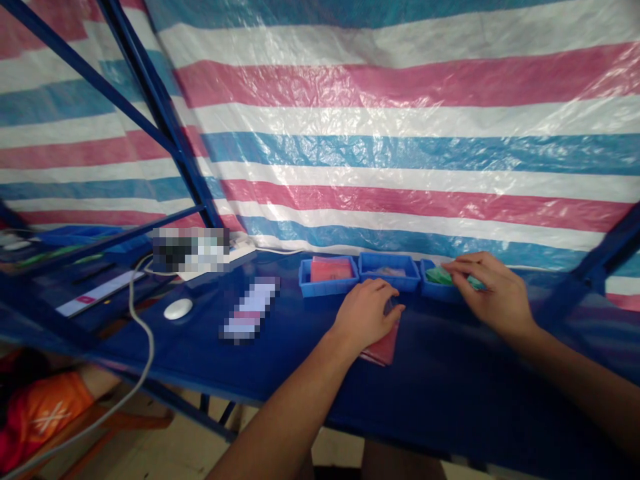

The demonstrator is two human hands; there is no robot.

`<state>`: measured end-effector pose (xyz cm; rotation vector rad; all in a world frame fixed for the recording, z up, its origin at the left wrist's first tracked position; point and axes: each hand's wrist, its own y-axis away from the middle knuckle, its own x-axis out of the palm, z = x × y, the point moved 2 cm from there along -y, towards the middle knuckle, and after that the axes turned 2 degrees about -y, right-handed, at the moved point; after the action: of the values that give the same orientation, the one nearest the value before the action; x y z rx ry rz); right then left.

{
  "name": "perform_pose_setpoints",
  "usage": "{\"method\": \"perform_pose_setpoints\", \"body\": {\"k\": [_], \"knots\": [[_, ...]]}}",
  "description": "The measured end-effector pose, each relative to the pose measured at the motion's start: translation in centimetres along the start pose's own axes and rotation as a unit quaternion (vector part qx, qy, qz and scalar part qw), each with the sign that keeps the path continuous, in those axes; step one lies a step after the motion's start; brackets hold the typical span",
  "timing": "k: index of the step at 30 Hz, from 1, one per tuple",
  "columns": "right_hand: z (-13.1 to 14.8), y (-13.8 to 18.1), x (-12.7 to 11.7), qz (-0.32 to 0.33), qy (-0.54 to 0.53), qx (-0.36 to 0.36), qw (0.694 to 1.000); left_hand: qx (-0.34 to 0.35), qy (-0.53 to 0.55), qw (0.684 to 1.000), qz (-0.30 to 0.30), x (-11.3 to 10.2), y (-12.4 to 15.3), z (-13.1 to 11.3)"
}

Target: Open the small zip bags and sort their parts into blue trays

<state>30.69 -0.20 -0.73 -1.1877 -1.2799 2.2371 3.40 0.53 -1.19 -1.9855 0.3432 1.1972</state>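
Observation:
On the blue table, my left hand (367, 310) lies over a flat red packet (383, 350). Its fingers are bent and the thumb stands apart from them; the hand hides the packet's far part. To the right, my right hand (493, 293) reaches over a small blue bin (434, 289) of green pieces (439, 275). Thumb and fingertips come together in a pinch at the green pieces; what is between them is too small to make out. A middle blue bin (390, 272) holds a few small, pale, see-through items. Red packets (331, 269) fill the left blue bin (329, 288).
A blurred phone-like object (250, 310) and a white mouse-shaped item (178, 309) lie left. Behind them is a white power strip (245, 251) with a cable (143, 327). Blue frame posts (193, 173) and a striped sheet (400, 153) bound the table. A person's orange sleeve (55, 407) shows lower left.

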Motion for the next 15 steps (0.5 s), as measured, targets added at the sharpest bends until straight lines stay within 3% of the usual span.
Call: {"method": "perform_pose_setpoints", "body": {"k": [4, 11, 15], "knots": [[-0.3, -0.6, 0.9, 0.004, 0.024, -0.016, 1.0, -0.015, -0.017, 0.999, 0.029, 0.2, 0.2, 0.0], [2.7, -1.3, 4.7, 0.15, 0.053, -0.118, 0.98, -0.027, -0.024, 0.998, 0.05, -0.1, 0.2, 0.0], [3.2, -0.7, 4.8, 0.161, 0.068, -0.142, 0.974, -0.041, -0.015, 0.998, 0.051, -0.2, 0.3, 0.2]]}}
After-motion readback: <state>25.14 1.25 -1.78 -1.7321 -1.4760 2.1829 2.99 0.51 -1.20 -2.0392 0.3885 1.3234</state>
